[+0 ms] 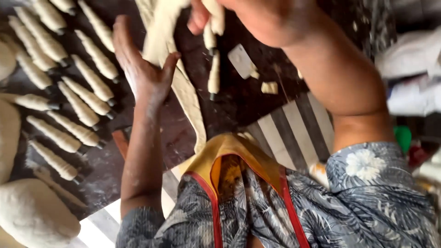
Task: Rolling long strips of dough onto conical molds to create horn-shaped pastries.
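On the left of my view I see rows of dough-wrapped cones laid out on the dark, floured work surface, each tapering to a dark metal tip. At the far left edge and near left corner sit large pale dough lumps. A striped cloth lies to the right of centre, running toward me, and small dough scraps plus a flat pale piece sit on the surface just beyond it. At the right edge there is blurred clutter, including something green; I cannot tell what it is. Nearest me, the grey floral shirt with its yellow and red neckline fills the bottom of the view and hides the near part of the surface.

The long dough strip runs from the top centre down toward the shirt, lying between the two arms.

My left hand is spread flat, palm up against the strip's left edge, fingers pointing away from me and thumb angled right, touching the dough. The forearm drops straight back toward me.

My right hand is up at the top edge, partly cut off, its fingers pinched on a partly wrapped cone that hangs downward. Another wrapped cone lies just below it. The right forearm slants down to the right.
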